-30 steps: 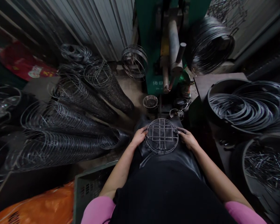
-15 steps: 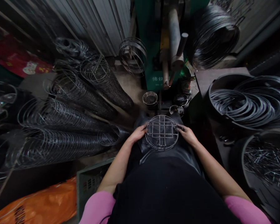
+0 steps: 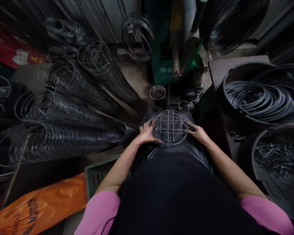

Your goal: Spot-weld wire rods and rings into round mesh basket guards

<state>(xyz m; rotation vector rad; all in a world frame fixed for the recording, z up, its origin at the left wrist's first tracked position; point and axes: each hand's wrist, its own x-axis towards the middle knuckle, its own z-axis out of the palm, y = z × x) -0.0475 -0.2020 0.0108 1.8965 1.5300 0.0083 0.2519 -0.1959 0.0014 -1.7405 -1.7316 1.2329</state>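
Long bundles of dark wire rings (image 3: 61, 143) lie at left. The left hand (image 3: 146, 133) curls, thumb and fingers spread, round the left rim of a round grey metal-wire grid (image 3: 171, 123), held between both hands above the lap. Its crossbars already span the ring; whether every joint is fixed, I cannot tell. The right hand (image 3: 198, 133) pinches the right rim. Loose grey wire rings (image 3: 250, 96) at far right appear unworked.
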